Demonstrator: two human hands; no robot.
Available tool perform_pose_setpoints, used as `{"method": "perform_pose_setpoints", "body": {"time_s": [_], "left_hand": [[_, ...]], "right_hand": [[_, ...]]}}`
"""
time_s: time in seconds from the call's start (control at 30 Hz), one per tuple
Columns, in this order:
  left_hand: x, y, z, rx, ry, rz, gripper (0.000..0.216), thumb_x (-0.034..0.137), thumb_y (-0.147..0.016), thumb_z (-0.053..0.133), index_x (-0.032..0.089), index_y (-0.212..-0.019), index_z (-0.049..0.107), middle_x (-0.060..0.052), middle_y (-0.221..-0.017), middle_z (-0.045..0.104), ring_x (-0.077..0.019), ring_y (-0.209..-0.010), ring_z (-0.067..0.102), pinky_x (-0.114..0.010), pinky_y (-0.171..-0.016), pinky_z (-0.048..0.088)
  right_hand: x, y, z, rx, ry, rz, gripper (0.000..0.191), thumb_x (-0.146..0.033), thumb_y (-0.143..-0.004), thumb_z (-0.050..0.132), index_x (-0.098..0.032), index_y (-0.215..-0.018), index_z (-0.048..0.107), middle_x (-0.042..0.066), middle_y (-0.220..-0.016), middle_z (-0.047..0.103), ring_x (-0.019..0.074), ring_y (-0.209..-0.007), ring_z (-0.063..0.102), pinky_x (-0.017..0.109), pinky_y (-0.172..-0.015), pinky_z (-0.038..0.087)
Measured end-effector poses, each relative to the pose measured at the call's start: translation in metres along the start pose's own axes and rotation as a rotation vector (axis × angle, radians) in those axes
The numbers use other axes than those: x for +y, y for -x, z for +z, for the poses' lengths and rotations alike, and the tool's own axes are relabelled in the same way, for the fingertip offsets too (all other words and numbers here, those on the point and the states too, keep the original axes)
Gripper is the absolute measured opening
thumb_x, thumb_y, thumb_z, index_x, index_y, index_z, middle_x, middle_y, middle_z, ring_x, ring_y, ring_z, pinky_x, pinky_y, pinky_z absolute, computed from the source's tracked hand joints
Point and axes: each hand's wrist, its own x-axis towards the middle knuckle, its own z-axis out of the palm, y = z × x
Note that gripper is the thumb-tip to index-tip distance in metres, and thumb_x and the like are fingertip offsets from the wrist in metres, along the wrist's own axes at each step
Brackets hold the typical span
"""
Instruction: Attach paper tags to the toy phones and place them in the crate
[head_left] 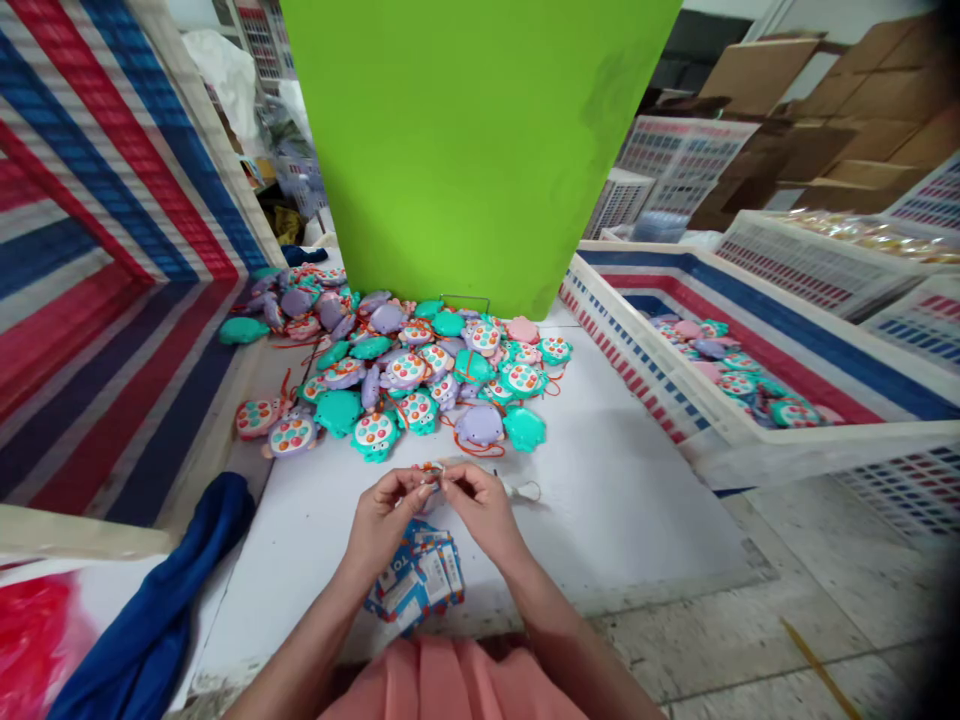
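A salmon-pink garment with soft lengthwise folds – the forearms, left hand and right hand all bare

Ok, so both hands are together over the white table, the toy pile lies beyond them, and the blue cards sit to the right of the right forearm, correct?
One slip: the head view shows the blue cards lying between the left forearm and the right forearm, not to the right of both. The rest of your statement holds.
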Motion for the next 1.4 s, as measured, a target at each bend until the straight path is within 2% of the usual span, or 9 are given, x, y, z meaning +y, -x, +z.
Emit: {"method": "perform_pose_setpoints", "body": {"time_s": [0.1, 0.2, 0.37, 0.57, 0.93, 1.07, 1.17, 1.4], "left_hand": [[0.000, 0.000, -0.003, 0.037, 0.011, -0.005, 0.017, 0.030, -0.075, 0.066, 0.016, -0.084, 0.066, -0.001, -0.077, 0.067, -0.0130, -0.070, 0.058, -0.023, -0.066, 0.046], [-0.003, 0.000, -0.007, 0.040, -0.027, 0.014, 0.015, 0.029, -0.075, 0.066, 0.017, -0.083, 0.068, -0.003, -0.083, 0.069, -0.0154, -0.078, 0.061, -0.025, -0.074, 0.047], [-0.007, 0.000, -0.012, 0.040, -0.102, 0.074, 0.014, 0.029, -0.075, 0.065, 0.018, -0.082, 0.070, -0.002, -0.080, 0.068, -0.0152, -0.076, 0.061, -0.025, -0.070, 0.047], [-0.005, 0.001, -0.011, 0.053, -0.137, 0.105, 0.014, 0.030, -0.075, 0.065, 0.019, -0.082, 0.070, -0.002, -0.079, 0.067, -0.0146, -0.074, 0.059, -0.025, -0.070, 0.047], [-0.001, 0.001, -0.013, 0.002, -0.206, 0.133, 0.015, 0.031, -0.076, 0.064, 0.018, -0.082, 0.070, -0.004, -0.080, 0.067, -0.0166, -0.077, 0.060, -0.027, -0.072, 0.047], [0.000, 0.000, -0.014, -0.038, -0.138, 0.036, 0.019, 0.031, -0.074, 0.066, 0.017, -0.086, 0.068, -0.003, -0.077, 0.065, -0.0138, -0.068, 0.056, -0.024, -0.064, 0.046], [-0.001, 0.000, -0.013, -0.039, -0.030, -0.028, 0.018, 0.031, -0.073, 0.067, 0.016, -0.081, 0.065, 0.001, -0.068, 0.061, -0.0107, -0.061, 0.052, -0.021, -0.058, 0.043], [0.002, 0.000, -0.014, -0.078, -0.012, -0.047, 0.017, 0.030, -0.070, 0.070, 0.014, -0.073, 0.065, 0.001, -0.065, 0.060, -0.0100, -0.061, 0.052, -0.021, -0.060, 0.043]], "right_hand": [[-0.005, 0.004, 0.003, -0.059, -0.009, -0.025, 0.012, -0.027, -0.083, 0.056, -0.019, -0.085, 0.064, 0.002, -0.079, 0.065, 0.0152, -0.073, 0.058, 0.027, -0.067, 0.045], [-0.008, 0.007, 0.004, -0.053, 0.106, -0.136, 0.013, -0.026, -0.085, 0.054, -0.019, -0.087, 0.064, 0.002, -0.080, 0.062, 0.0145, -0.073, 0.056, 0.025, -0.065, 0.043], [-0.013, 0.008, 0.004, -0.056, 0.284, -0.267, 0.013, -0.023, -0.088, 0.049, -0.020, -0.086, 0.061, 0.003, -0.080, 0.057, 0.0149, -0.075, 0.053, 0.026, -0.067, 0.041], [-0.018, 0.009, 0.004, -0.080, 0.352, -0.295, 0.014, -0.019, -0.089, 0.045, -0.020, -0.086, 0.059, 0.003, -0.082, 0.056, 0.0166, -0.082, 0.054, 0.029, -0.072, 0.042], [-0.018, 0.010, 0.003, -0.087, 0.405, -0.311, 0.013, -0.019, -0.089, 0.044, -0.020, -0.085, 0.057, 0.004, -0.082, 0.055, 0.0176, -0.083, 0.053, 0.029, -0.071, 0.042], [-0.020, 0.010, 0.001, -0.093, 0.449, -0.353, 0.014, -0.018, -0.089, 0.043, -0.020, -0.086, 0.057, 0.004, -0.082, 0.055, 0.0183, -0.084, 0.052, 0.031, -0.073, 0.042], [-0.020, 0.011, 0.001, -0.095, 0.466, -0.378, 0.015, -0.017, -0.088, 0.042, -0.020, -0.085, 0.056, 0.004, -0.081, 0.055, 0.0185, -0.082, 0.051, 0.031, -0.072, 0.041], [-0.018, 0.014, 0.004, -0.059, 0.400, -0.396, 0.013, -0.017, -0.087, 0.042, -0.020, -0.084, 0.055, 0.004, -0.079, 0.054, 0.0181, -0.080, 0.051, 0.031, -0.071, 0.042]]}}
